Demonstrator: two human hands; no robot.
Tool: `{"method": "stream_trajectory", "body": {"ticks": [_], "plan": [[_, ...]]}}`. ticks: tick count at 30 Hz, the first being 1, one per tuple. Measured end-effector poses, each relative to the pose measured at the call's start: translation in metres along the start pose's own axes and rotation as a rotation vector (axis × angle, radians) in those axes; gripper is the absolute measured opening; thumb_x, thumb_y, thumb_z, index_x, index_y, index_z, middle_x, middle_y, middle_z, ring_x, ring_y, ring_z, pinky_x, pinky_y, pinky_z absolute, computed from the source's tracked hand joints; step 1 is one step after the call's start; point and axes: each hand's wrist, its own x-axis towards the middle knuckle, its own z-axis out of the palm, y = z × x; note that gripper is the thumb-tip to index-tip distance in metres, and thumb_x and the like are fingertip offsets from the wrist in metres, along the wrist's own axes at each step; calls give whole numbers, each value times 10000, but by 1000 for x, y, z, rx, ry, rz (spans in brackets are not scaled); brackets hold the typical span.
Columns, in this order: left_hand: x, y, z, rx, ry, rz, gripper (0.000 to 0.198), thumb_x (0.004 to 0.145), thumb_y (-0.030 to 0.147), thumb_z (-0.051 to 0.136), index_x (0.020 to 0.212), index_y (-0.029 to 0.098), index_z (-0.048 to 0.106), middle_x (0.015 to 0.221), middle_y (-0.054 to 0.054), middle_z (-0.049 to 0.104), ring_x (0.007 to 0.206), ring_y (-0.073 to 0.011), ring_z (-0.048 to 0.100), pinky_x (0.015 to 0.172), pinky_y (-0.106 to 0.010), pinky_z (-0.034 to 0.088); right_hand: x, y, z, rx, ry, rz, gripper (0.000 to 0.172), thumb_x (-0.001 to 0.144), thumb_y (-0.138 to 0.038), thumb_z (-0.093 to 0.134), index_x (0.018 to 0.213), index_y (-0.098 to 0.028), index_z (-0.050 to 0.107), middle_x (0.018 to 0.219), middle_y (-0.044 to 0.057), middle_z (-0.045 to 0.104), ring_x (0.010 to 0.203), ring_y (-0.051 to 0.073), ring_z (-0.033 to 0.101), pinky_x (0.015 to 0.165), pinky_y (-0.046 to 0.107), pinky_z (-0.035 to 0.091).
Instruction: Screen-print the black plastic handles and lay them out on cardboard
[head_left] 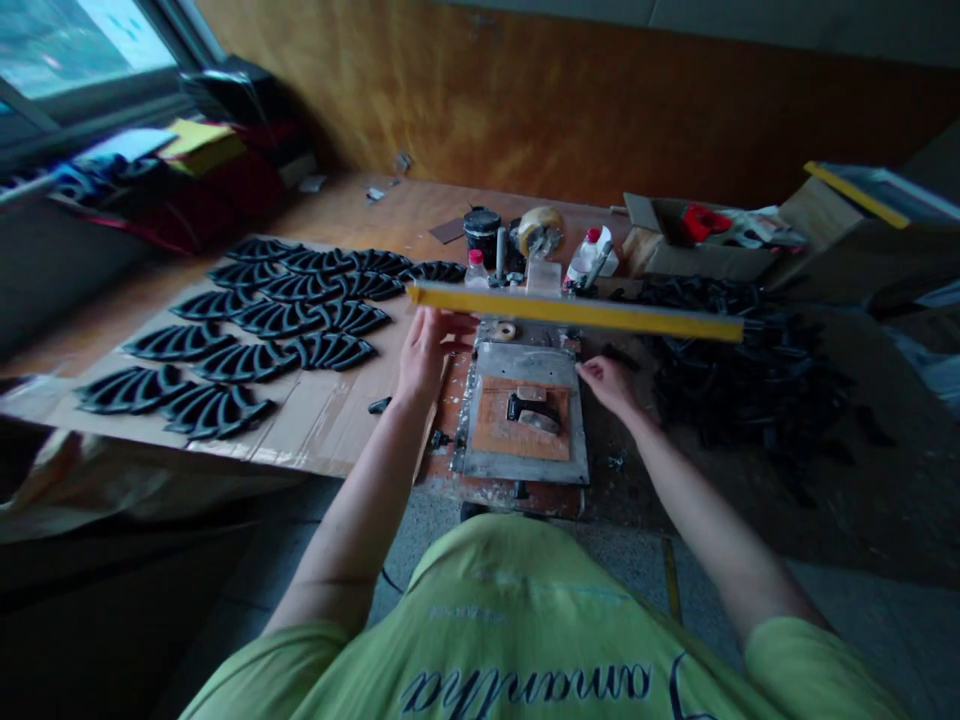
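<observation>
My left hand (425, 355) is just below the left end of a raised yellow-edged frame (577, 310), its fingers stretched out and apart. Whether it touches the frame is hard to make out. By the upper right edge of a grey metal plate (491, 365), my right hand (609, 385) has its fingers bent together; what they hold, if anything, is too small to see. On the plate lies a brown board (495, 440), and a black curved handle-like part (534, 410) rests on it. A roll of tape (507, 330) sits behind the plate.
Rows of black ribbed parts (277, 318) lie on cardboard (337, 420) at left. A dark heap of similar black pieces (750, 380) fills the right side. Behind stand a black tub (481, 232), red-capped bottles (581, 262) and an open carton (705, 255).
</observation>
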Motion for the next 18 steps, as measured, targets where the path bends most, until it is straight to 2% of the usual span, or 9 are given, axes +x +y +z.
{"method": "stream_trajectory", "body": {"ticks": [3,6,8,11,12,13,15,17,18], "plan": [[20,11,13,-44,-25,14,465,934,632,406,1047,211,570,898,-63,709,823,-165,673,662,-272,546,-38,-20,43,-140,-213,-115,295,886,-454,627,797,-173,642,904,89,663,902,212,603,837,336,471],[4,-2,16,-52,66,-19,454,936,624,409,1060,208,542,905,-58,707,781,-154,672,635,-256,535,-53,-44,62,-269,-308,-90,172,918,-326,606,845,-170,602,939,120,666,957,235,596,830,336,455],[-28,-24,19,-7,25,-198,528,893,670,447,1052,181,566,876,-74,709,744,-164,671,599,-250,521,-58,-61,64,-269,-315,27,140,960,-291,533,911,-170,582,911,122,673,909,238,613,777,327,456],[-88,-63,28,65,-331,-722,636,754,752,576,951,148,616,848,-132,716,757,-236,686,570,-297,530,-70,-90,63,-194,-211,67,172,993,-292,450,958,-177,573,925,125,670,921,249,612,785,341,462],[-104,-74,31,25,-357,-782,635,748,762,570,925,154,614,865,-134,715,790,-242,689,597,-307,541,-75,-99,63,-148,-187,-6,175,994,-284,438,953,-185,578,942,122,667,946,250,605,810,349,464],[-115,-84,33,-25,-348,-821,630,749,768,559,902,158,605,866,-130,711,808,-243,691,619,-316,548,-80,-106,62,-91,-187,-113,175,992,-274,435,949,-195,586,964,116,667,973,246,598,841,355,465],[-120,-99,25,-104,-238,-822,607,772,759,528,879,164,583,831,-108,699,792,-224,691,647,-317,550,-86,-105,56,30,-207,-312,178,987,-261,434,970,-215,605,1030,102,666,1028,234,589,904,366,462],[-105,-109,-2,-54,-84,-786,584,790,738,504,886,165,569,764,-80,679,711,-198,682,626,-304,540,-88,-79,42,73,-153,-320,197,982,-261,429,1034,-224,616,1101,102,656,1075,234,580,953,389,451],[-94,-114,-24,30,-12,-758,577,800,729,487,891,165,566,725,-67,667,660,-187,668,603,-295,529,-89,-56,32,47,-90,-229,218,977,-262,424,1077,-221,614,1133,114,645,1095,243,572,969,409,444]]}}
